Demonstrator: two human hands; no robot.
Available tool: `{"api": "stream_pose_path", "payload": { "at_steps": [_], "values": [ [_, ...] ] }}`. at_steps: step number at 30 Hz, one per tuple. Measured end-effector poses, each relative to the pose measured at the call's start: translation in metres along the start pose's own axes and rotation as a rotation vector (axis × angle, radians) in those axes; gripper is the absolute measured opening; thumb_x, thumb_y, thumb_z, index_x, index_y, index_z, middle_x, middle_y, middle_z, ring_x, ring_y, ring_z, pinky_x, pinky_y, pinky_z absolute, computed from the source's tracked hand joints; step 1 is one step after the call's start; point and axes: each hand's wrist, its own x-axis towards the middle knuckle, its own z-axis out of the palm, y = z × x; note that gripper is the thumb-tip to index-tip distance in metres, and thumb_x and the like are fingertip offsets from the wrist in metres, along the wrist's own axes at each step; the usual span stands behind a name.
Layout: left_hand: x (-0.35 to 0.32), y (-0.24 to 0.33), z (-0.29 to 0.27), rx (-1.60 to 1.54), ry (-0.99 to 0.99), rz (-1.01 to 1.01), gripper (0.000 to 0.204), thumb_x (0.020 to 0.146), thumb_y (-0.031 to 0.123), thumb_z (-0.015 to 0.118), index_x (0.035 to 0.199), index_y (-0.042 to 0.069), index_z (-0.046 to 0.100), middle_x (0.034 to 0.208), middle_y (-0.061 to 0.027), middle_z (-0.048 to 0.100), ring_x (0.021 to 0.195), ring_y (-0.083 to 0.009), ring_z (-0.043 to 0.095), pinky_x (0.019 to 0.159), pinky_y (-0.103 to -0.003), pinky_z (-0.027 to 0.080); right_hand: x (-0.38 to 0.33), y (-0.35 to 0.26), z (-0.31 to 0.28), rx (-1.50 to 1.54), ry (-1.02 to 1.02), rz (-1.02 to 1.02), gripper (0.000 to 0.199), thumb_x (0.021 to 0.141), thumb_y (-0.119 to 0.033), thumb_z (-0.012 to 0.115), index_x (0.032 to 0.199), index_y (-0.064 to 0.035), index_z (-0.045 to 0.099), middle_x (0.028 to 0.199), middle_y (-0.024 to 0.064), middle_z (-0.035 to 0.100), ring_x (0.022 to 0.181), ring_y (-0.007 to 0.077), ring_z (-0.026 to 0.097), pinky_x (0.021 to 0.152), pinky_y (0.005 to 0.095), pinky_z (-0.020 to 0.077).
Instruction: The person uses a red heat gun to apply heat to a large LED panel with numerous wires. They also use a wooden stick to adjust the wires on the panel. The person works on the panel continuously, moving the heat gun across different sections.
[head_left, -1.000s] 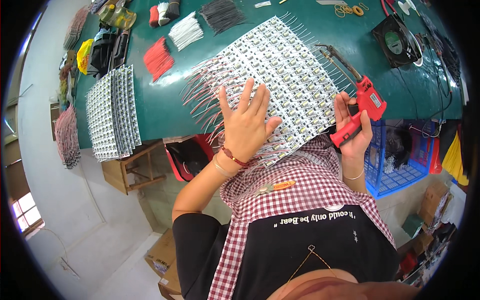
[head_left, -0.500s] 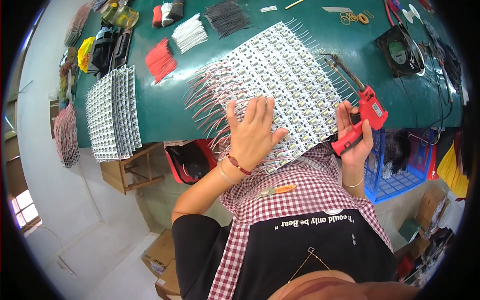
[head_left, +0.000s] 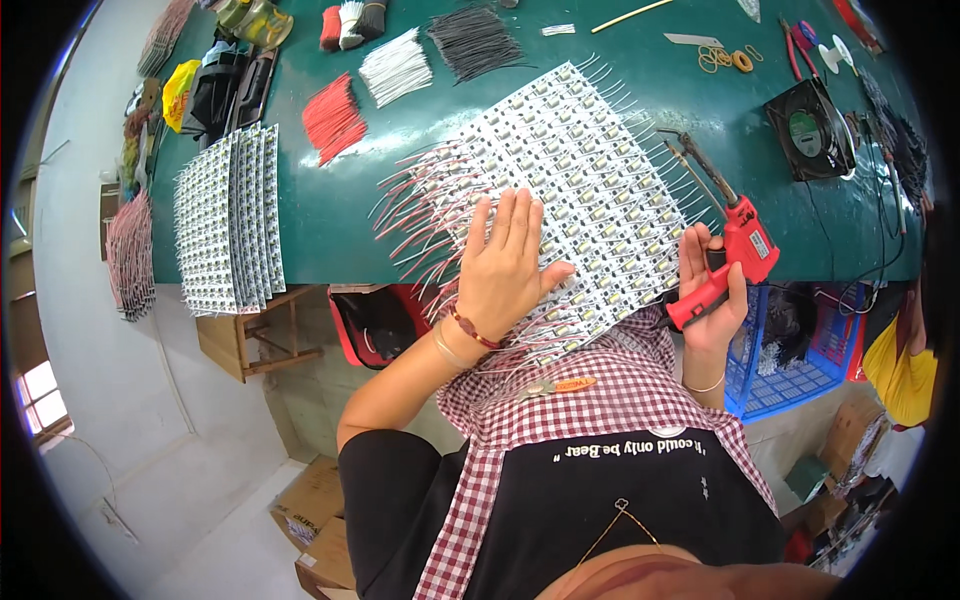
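So the board sheet (head_left: 600, 200) lay slantwise on the green table (head_left: 300, 235), its near corner poking past the edge toward the checked apron (head_left: 590, 415). Looked well along to me: red-and-white wires (head_left: 405, 215) stuck out along its left edge and pale wires (head_left: 620, 95) fringed the right one, though the joints were too small to tell if every one was sound. Loose red wires (head_left: 335, 118), white wires (head_left: 396, 67) and black wires (head_left: 475, 43) lay in piles farther back, and a stack of similar sheets (head_left: 205, 225) sat off to the left, so I'd guess there was plenty left. The left hand (head_left: 500, 270) lay palm-down on the sheet, fingers straight and nearly together, thumb out sideways, not gripping anything. The right hand (head_left: 715, 315) was turned palm up by the sheet's right edge, thumb and fingers loosely around the handle of the red soldering gun (head_left: 750, 245), its tip pointing toward the table's far side.
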Motion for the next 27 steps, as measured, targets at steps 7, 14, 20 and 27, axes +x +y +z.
{"api": "stream_pose_path", "payload": {
  "at_steps": [7,14,20,27],
  "values": [
    [-0.018,-0.019,0.0,-0.156,0.061,0.07,0.058,0.093,0.049,0.052,0.118,-0.003,0.061,0.121,-0.0193,0.062,0.118,-0.0345,0.056,0.106,-0.046,0.039,-0.002,-0.002,-0.001,-0.02,-0.01,0.007,0.037,0.096,-0.023,0.055,0.118,0.0057,0.049,0.134,0.026,0.049,0.133,0.0354,0.042,0.119,0.0457,0.0248],
    [0.004,-0.017,-0.02,-0.089,0.062,0.003,0.05,0.089,0.042,0.057,0.119,0.003,0.063,0.125,-0.0101,0.062,0.122,-0.0241,0.054,0.111,-0.051,0.025,-0.003,-0.004,0.005,0.002,-0.016,0.014,0.035,0.097,-0.022,0.054,0.116,0.0068,0.047,0.134,0.027,0.048,0.133,0.0342,0.042,0.12,0.0443,0.0239],
    [0.002,-0.021,-0.012,-0.057,-0.022,-0.019,0.055,0.09,0.042,0.054,0.129,0.004,0.056,0.137,-0.0088,0.052,0.134,-0.0254,0.041,0.113,-0.055,0.018,-0.004,-0.006,0.007,0.006,-0.009,0.01,0.034,0.097,-0.02,0.053,0.117,0.0073,0.047,0.135,0.0274,0.048,0.133,0.0341,0.043,0.12,0.0439,0.0237],
    [-0.002,-0.016,0.001,-0.176,-0.025,-0.138,0.055,0.09,0.04,0.052,0.131,0.003,0.052,0.138,-0.0085,0.047,0.137,-0.0257,0.035,0.113,-0.055,0.014,-0.004,-0.009,0.009,0.004,-0.009,0.019,0.034,0.097,-0.02,0.054,0.117,0.0077,0.046,0.135,0.0276,0.047,0.133,0.0339,0.043,0.12,0.0439,0.0242]
  ]
}}
